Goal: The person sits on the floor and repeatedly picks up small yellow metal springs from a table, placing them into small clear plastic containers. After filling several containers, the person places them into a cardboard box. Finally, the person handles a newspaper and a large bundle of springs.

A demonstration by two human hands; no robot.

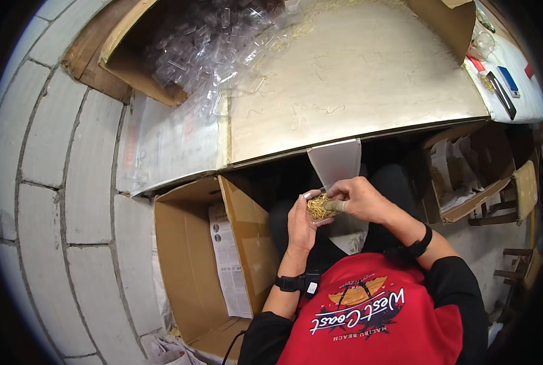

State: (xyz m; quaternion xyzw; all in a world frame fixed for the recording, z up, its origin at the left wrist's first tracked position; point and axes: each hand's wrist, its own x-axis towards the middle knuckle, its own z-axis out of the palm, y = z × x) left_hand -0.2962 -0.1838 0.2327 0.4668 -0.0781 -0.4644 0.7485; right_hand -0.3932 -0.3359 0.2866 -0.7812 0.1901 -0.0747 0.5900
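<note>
My left hand is wrapped around a small clear plastic box, held above my lap. Thin gold-coloured metal pieces fill the box in a tangled heap. They look like small pins or hooks, too fine to tell exactly. From the right, my right hand reaches over the box with bent fingers, the tips touching the heap. Pale covers sit on some fingertips. What is pinched between those fingers is hidden. Just beyond the hands, a white sheet-like flap hangs from the table edge.
A pale table lies ahead with scattered gold pieces. Many clear plastic boxes spill from a tipped carton at far left. Open cardboard boxes stand left and right of my legs. A blue object lies far right.
</note>
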